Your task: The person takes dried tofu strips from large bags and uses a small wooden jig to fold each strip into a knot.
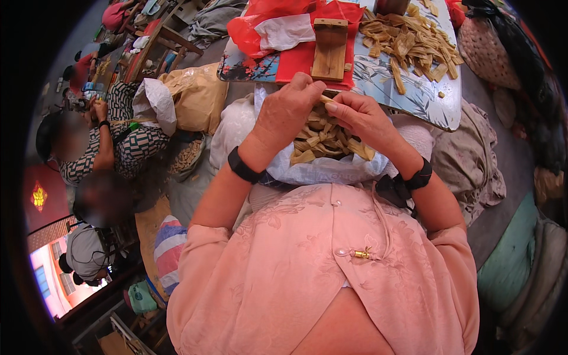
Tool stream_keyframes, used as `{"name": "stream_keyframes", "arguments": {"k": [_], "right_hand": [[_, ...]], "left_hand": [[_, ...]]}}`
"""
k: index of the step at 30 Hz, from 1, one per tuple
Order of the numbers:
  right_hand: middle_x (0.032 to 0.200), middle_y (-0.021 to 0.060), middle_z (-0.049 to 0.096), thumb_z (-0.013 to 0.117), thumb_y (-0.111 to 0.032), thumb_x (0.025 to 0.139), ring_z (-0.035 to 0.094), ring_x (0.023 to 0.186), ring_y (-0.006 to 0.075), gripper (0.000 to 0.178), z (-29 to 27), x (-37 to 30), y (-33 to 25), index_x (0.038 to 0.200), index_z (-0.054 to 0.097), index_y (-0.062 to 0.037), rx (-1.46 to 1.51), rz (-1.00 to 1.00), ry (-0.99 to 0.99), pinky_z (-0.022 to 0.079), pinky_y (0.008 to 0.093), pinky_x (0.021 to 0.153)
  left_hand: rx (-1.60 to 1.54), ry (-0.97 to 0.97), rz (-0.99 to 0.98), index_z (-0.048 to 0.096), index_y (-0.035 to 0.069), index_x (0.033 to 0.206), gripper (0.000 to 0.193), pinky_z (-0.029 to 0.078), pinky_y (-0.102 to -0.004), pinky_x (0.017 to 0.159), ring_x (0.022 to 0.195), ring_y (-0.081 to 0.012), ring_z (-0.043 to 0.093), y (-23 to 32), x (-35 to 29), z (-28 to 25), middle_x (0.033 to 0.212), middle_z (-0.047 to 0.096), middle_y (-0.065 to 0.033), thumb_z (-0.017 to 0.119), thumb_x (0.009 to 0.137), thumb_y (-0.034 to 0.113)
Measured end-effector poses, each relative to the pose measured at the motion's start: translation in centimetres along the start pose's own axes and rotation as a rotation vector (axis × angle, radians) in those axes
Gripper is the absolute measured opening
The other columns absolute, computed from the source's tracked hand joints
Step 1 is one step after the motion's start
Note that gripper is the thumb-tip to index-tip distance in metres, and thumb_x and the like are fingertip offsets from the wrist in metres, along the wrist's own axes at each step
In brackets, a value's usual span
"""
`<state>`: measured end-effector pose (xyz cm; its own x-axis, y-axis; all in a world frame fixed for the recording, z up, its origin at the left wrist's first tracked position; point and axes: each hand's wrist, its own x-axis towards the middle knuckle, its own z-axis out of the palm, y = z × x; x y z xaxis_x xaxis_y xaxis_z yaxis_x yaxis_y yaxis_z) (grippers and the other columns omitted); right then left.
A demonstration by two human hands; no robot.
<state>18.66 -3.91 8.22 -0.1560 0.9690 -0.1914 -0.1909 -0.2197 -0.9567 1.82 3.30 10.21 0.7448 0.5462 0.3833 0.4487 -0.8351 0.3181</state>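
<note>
Above a white plastic bag [331,173] on my lap, both my hands are closed on a tan dried strip [326,99]. My left hand [290,109] pinches one end between thumb and fingers. The thumb and forefinger of my right hand [364,117] grip the other end, just beside it. Below them, the open bag holds many similar curled tan strips [316,139]. Just beyond my hands, a small wooden block with a raised end [330,50] stands on a red sheet [289,66] at the table's near side. My fingers cover part of the strip.
A low table [423,106] with a painted top bears a heap of tan strips [408,44] at right and red plastic bags [242,32] at left. Left of me are a brown sack [198,97] and a seated person [124,127]. Cloth-covered bundles [467,160] lie at right.
</note>
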Motion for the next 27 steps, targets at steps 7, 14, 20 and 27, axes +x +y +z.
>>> {"name": "stream_keyframes", "arguments": {"k": [7, 14, 20, 27], "right_hand": [[0.063, -0.0049, 0.051, 0.064, -0.025, 0.084, 0.043, 0.057, 0.0028, 0.026, -1.4, 2.3, -0.9, 0.076, 0.061, -0.0004, -0.206, -0.247, 0.195, 0.036, 0.0201, 0.051], [0.059, -0.004, 0.05, 0.067, -0.026, 0.081, 0.041, 0.053, 0.0026, 0.028, -3.7, 4.8, -0.3, 0.071, 0.061, -0.0007, -0.329, -0.257, 0.338, 0.033, 0.0207, 0.045], [0.065, -0.0054, 0.052, 0.062, -0.021, 0.086, 0.041, 0.06, 0.0019, 0.022, -4.5, 6.6, -0.4, 0.076, 0.062, -0.0009, -0.277, -0.301, 0.313, 0.033, 0.0191, 0.053], [0.066, 0.0122, 0.059, 0.058, -0.025, 0.082, 0.057, 0.06, 0.023, 0.023, -5.2, 7.6, 1.1, 0.078, 0.061, -0.0017, -0.681, -0.228, 0.514, 0.043, 0.0338, 0.056]], "left_hand": [[-0.679, 0.002, -0.154, 0.053, 0.008, 0.102, 0.014, 0.044, -0.0276, 0.047, 0.057, -0.0156, 0.055, -4.0, 1.8, 2.3, 0.071, 0.054, -0.0018, 0.053, 0.09, 0.014], [-1.405, -0.158, -0.58, 0.053, 0.005, 0.103, 0.017, 0.033, -0.0166, 0.045, 0.052, -0.0004, 0.041, -5.1, 3.2, 2.6, 0.07, 0.048, 0.0059, 0.052, 0.092, 0.019], [-1.057, 0.012, -0.511, 0.056, 0.003, 0.095, 0.017, 0.037, -0.0193, 0.052, 0.061, -0.0029, 0.046, -6.0, 4.5, 4.1, 0.072, 0.053, 0.004, 0.054, 0.09, 0.019], [-0.149, 0.077, -0.548, 0.06, 0.001, 0.09, 0.024, 0.047, -0.0356, 0.065, 0.071, -0.0251, 0.06, -6.1, 5.5, 5.6, 0.075, 0.064, -0.0126, 0.056, 0.081, 0.024]]}}
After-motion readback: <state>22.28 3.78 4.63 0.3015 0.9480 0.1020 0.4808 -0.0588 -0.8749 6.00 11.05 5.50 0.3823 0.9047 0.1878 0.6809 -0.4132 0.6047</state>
